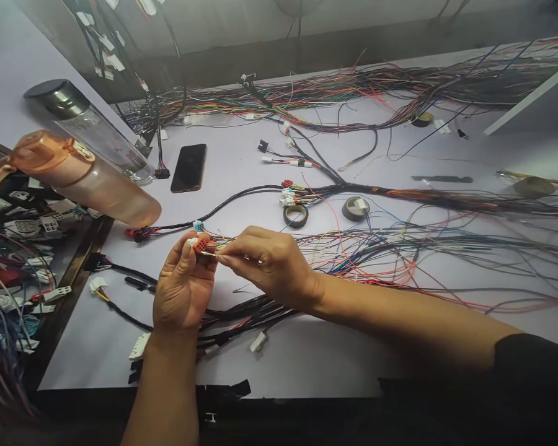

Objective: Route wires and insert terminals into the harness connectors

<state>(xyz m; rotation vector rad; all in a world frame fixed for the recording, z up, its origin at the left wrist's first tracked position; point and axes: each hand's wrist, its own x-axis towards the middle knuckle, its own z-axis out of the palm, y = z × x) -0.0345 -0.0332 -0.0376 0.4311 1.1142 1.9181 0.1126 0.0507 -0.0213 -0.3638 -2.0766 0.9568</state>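
Near the middle of the view, my left hand (185, 282) is closed around a small orange connector (200, 246), with a white piece beside it at the thumb. My right hand (270, 263) pinches a thin wire whose metal tip (209, 253) points left, close to the orange connector. Whether the tip touches the connector I cannot tell. A light blue connector (198, 226) shows just beyond my left fingertips. Thin coloured wires (344, 254) run off to the right behind my right hand.
Two bottles (106, 189) (106, 142) lean at the left beside a phone (188, 168). Tape rolls (296, 215) (356, 209), a black-wrapped harness (325, 189) and a dark cutter (441, 179) lie beyond my hands. Loose connectors fill a bin (81, 260) at the left.
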